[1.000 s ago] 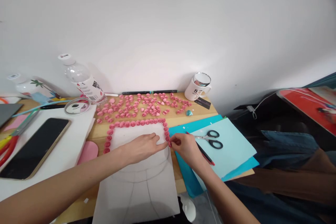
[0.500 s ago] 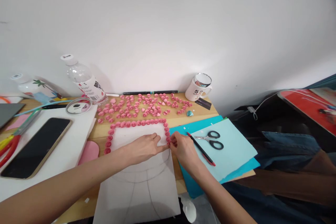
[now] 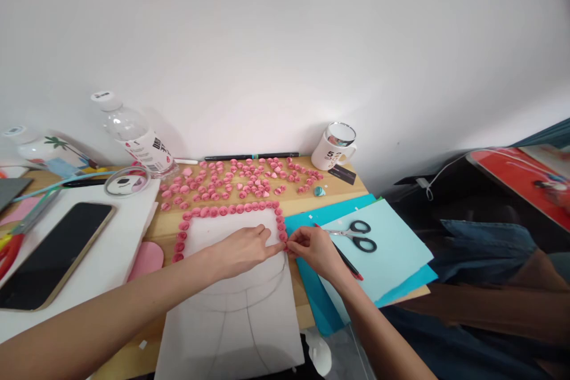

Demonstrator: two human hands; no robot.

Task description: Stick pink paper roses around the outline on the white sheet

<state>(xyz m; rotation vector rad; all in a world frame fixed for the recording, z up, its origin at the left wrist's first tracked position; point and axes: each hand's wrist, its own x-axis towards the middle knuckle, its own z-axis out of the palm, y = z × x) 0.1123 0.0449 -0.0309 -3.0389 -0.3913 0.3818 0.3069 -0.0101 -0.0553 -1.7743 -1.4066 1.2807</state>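
Observation:
A white sheet with pencil lines (image 3: 236, 314) lies on the wooden desk (image 3: 165, 227). A row of pink paper rosettes (image 3: 222, 211) borders its top and sides. My left hand (image 3: 243, 247) rests flat on the sheet, fingers stretched, the fingertips by the right-hand row. My right hand (image 3: 312, 246) pinches a small pink rosette (image 3: 286, 244) at the lower end of that right row, touching the left fingertips. Many loose pink rosettes (image 3: 243, 181) lie behind the sheet.
Blue paper sheets (image 3: 392, 255) with scissors (image 3: 358, 236) and a red pen (image 3: 350, 264) lie to the right. A white mug (image 3: 332, 148), a black pen (image 3: 252, 156), a plastic bottle (image 3: 133, 136), a phone (image 3: 53, 252) and a glass lid (image 3: 127, 181) stand around.
My right hand has shifted slightly at the end of the right row, its fingers pinching the rosette lower. The left hand has stayed on the sheet. The view has drifted a little.

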